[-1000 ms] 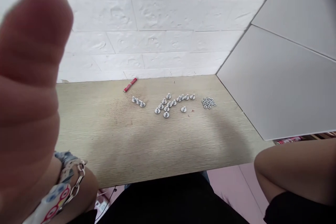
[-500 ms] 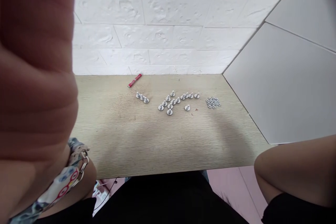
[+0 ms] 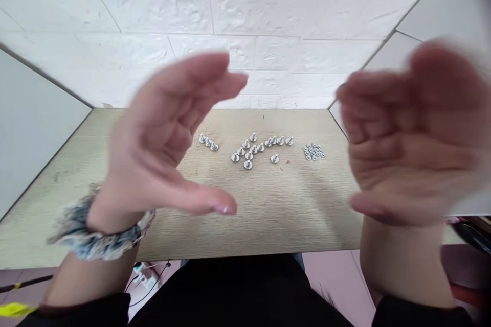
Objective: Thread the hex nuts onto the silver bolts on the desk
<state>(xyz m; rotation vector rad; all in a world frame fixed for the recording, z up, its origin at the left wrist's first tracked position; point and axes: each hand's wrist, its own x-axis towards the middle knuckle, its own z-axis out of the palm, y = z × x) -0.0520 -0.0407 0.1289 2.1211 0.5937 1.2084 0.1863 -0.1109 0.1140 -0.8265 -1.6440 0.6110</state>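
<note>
My left hand (image 3: 169, 138) is raised over the left part of the table, its fingers curved and the thumb held apart. A cloth scrunchie (image 3: 103, 237) circles that wrist. On the right, my right hand (image 3: 410, 138) is lifted too, palm showing, fingers apart from the thumb and blurred by motion. Neither hand holds or touches anything. Between and beyond them, several bolts with wide washers (image 3: 249, 156) stand head-down on the table. A short row of similar bolts (image 3: 208, 142) lies nearer my left hand. Closest to my right hand is a cluster of small nuts (image 3: 313, 152).
The wooden table (image 3: 261, 225) meets a white brick-patterned wall (image 3: 245, 5) at the back. Pale panels (image 3: 34, 117) close off both sides. Below the front edge show a pink floor (image 3: 333, 276) and a white plug with cables (image 3: 148, 278).
My left hand has moved from close before the camera to over the table, now covering where the red tube lay. My right hand has risen into view. Bolts and nuts have stayed put.
</note>
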